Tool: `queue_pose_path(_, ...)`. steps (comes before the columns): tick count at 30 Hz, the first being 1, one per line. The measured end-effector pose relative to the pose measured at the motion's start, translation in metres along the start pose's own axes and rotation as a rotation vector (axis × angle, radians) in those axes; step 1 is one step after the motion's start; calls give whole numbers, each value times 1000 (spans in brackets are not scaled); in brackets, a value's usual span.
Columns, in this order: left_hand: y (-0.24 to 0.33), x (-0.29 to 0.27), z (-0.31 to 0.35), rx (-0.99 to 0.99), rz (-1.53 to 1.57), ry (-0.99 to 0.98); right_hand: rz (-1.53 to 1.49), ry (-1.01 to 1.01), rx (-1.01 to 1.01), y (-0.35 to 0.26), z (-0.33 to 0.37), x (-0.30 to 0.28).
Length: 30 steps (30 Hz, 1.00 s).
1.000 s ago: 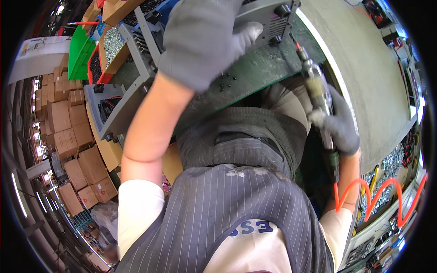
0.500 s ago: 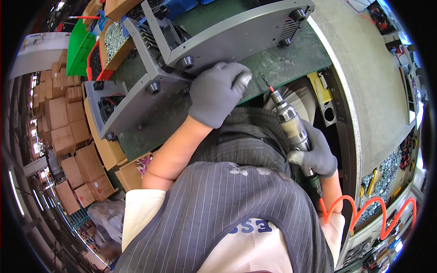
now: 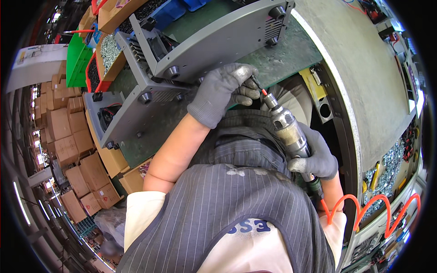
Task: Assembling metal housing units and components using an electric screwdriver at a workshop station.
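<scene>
My right hand (image 3: 316, 154), in a grey glove, is wrapped round an air screwdriver (image 3: 291, 134) that tilts up and to the left. Its thin dark bit (image 3: 258, 83), with a red collar, reaches the fingertips of my gloved left hand (image 3: 221, 93). Those fingers are curled together at the bit's tip; whatever small thing they pinch there is hidden. Just beyond the left hand, a grey sheet-metal housing (image 3: 218, 38) lies with black feet (image 3: 172, 72) facing me. A second such housing (image 3: 132, 111) sits to its left, touching or nearly touching it.
Both housings rest on a dark green mat (image 3: 291, 59). At the back left are an open box of small silver screws (image 3: 110, 52), a red bin of black parts (image 3: 94, 75) and a green bin (image 3: 78, 59). An orange coiled hose (image 3: 350, 198) runs off right from the screwdriver.
My left hand has gone from resting by the housing to closing its fingers at the bit's tip. The screwdriver has shifted slightly left. The whole view has also moved a little.
</scene>
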<state>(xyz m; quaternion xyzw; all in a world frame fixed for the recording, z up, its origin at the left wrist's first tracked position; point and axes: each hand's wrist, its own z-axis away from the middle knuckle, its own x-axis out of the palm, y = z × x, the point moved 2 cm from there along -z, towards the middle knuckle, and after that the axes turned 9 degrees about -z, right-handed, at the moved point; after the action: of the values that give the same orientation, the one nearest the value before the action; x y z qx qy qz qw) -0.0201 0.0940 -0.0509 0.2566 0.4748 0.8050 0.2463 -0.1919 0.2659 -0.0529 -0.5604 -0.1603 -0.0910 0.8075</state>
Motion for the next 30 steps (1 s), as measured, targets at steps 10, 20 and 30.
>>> queue_pose_path(10, 11, 10, -15, 114, -104, -80, -167, -51, 68, -1, 4, -14)
queue_pose_path(20, 90, 35, 4, 1448, -1398, 435, 7, 266, -48, -53, 2, -37)
queue_pose_path(30, 92, 23, -28, 961, -1685, 756, 59, 265, -139, -73, -20, -39)
